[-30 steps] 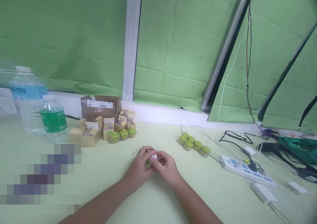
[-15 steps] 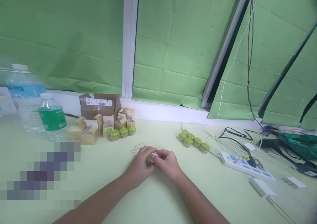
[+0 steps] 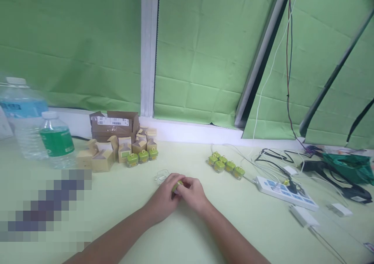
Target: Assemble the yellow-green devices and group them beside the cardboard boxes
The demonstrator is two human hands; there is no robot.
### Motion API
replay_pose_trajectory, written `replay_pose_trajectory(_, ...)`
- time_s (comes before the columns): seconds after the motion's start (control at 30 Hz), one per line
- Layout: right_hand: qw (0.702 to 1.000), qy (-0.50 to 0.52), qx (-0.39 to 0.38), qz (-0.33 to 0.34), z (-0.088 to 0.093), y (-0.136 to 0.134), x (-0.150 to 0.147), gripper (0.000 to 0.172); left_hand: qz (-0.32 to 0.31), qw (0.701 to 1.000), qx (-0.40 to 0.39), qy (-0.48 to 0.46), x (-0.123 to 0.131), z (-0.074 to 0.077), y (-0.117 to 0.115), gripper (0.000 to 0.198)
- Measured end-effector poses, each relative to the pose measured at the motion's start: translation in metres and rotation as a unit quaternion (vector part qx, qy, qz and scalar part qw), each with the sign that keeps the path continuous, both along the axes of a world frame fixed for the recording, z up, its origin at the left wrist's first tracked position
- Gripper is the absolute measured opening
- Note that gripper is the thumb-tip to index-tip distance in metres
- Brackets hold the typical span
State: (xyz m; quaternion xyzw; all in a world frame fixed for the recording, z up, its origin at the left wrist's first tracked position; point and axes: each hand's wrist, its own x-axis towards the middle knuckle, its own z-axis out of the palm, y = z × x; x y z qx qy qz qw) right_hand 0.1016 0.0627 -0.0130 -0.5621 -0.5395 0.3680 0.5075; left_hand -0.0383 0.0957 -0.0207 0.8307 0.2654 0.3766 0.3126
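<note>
Both of my hands meet low in the middle of the head view around a small green-lidded container. My left hand wraps it from the left, and my right hand presses on it with the thumb. Fingers hide most of it. Just beyond my left hand lies a small clear plastic piece. Similar green-lidded containers with top loops stand in a row of three at the left, and several more form a group at the right.
Opened small cardboard boxes stand before a larger brown carton. Two water bottles, one with a green label, are at the left. A power strip, white adapters, tangled cables and a green bag occupy the right side.
The scene has shifted slightly left as the camera turned. My right thumb has moved over the container, and the white part seen beside it earlier is now mostly covered.
</note>
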Motion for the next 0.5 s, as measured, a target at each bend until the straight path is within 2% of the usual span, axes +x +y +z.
replay_pose_trajectory(0.2,1.0,-0.007,-0.007,0.009,0.0,0.0,0.003,0.012,-0.017,1.0,-0.016,0.004,-0.001,0.001,-0.001,0.056)
replay_pose_trajectory(0.33,0.999,-0.049,-0.013,-0.001,-0.001,0.002,0.01,0.015,-0.018,1.0,-0.02,0.008,-0.002,0.004,-0.001,0.056)
replay_pose_trajectory(0.5,0.996,-0.089,-0.027,-0.011,0.002,0.002,0.018,0.016,0.002,1.0,-0.023,0.013,-0.004,0.004,0.002,0.041)
